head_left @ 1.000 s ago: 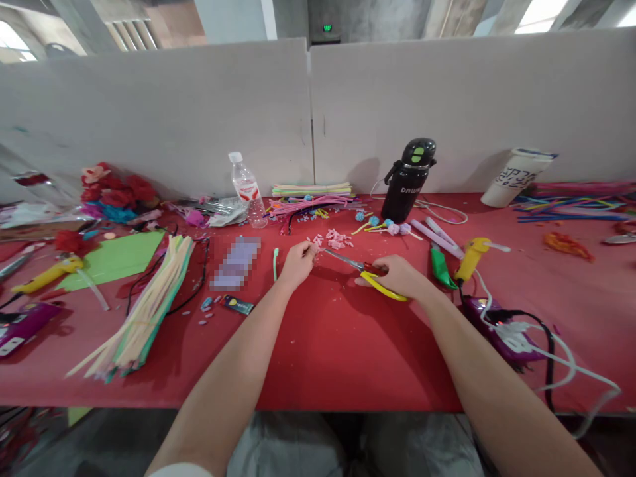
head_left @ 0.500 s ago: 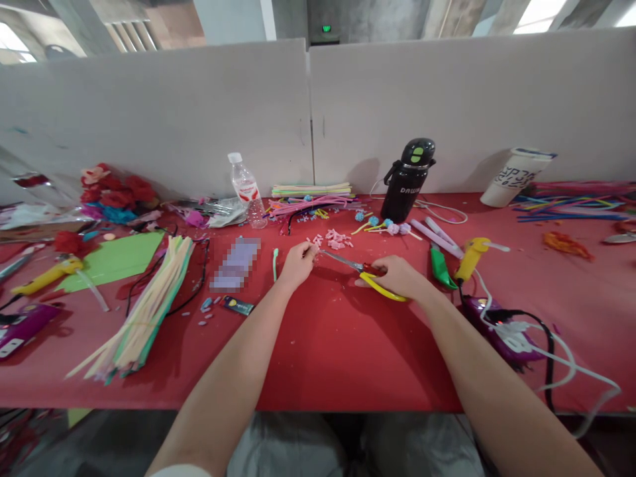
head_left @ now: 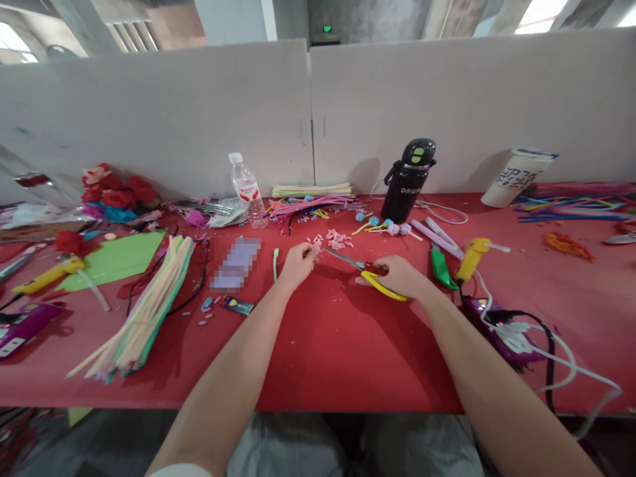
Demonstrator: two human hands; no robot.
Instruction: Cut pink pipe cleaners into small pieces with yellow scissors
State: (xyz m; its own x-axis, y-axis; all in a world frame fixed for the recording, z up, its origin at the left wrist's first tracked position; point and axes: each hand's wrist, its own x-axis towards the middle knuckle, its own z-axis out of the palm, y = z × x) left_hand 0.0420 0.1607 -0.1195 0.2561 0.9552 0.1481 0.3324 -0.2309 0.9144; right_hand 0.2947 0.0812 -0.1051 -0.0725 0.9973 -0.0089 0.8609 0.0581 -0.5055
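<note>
My right hand (head_left: 397, 275) is wrapped round the handles of a pair of scissors (head_left: 380, 281) with yellow and red grips. Their blades point left and end close to my left fingertips. My left hand (head_left: 299, 262) is closed in a pinch at the edge of a small heap of cut pink pieces (head_left: 339, 238); what it pinches is too small to make out. Left of that hand a short light-green stick (head_left: 275, 264) lies on the red table (head_left: 342, 351).
A clear bottle (head_left: 247, 191), a black flask (head_left: 407, 182) and a white cup (head_left: 514, 177) stand along the back. Pale pipe cleaners (head_left: 144, 311) lie at left. Yellow glue guns (head_left: 470, 260) and purple power strips (head_left: 501, 334) with cables lie at both sides.
</note>
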